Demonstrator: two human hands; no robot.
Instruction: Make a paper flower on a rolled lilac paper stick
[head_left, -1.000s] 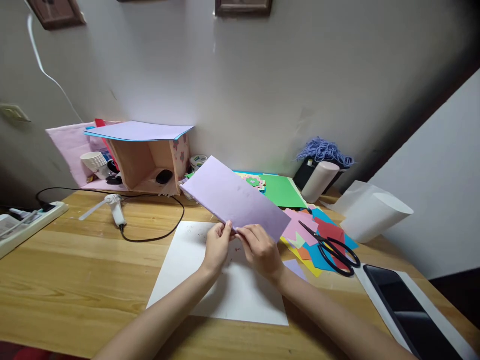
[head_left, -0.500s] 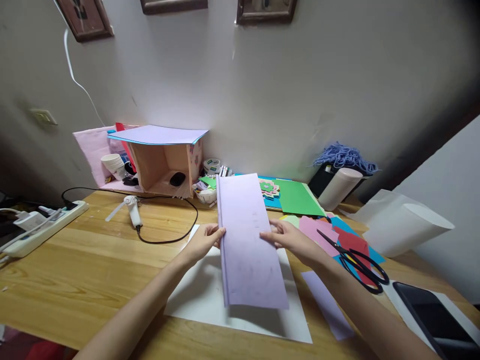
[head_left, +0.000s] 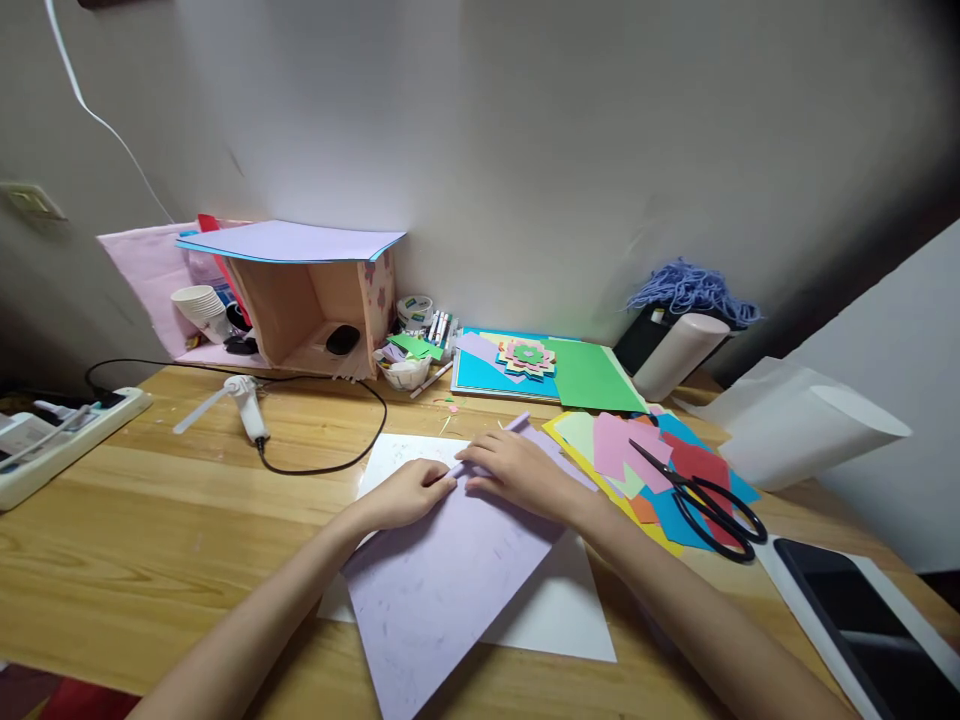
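A sheet of lilac paper (head_left: 442,590) lies slanted over a white sheet (head_left: 555,610), its far edge folded into a narrow strip. At the left of that folded edge, my left hand (head_left: 412,490) pinches the paper between thumb and fingers. Close beside it, my right hand (head_left: 517,470) rests on the fold with its fingers bent over the edge. The strip's end sticks out beyond the right knuckles. My right hand and forearm cover part of the sheet's right side.
Black-handled scissors (head_left: 705,500) lie on coloured paper scraps (head_left: 630,450) at the right, by a dark phone (head_left: 855,610). A white glue gun (head_left: 247,405) with a black cord is at left. Behind stand a cardboard box (head_left: 307,310), a layered paper flower (head_left: 527,356) and a white paper roll (head_left: 817,440).
The lilac paper has come down from being held upright and turned so its folded edge faces away. Both hands have moved close together onto that edge. The camera view has tilted down.
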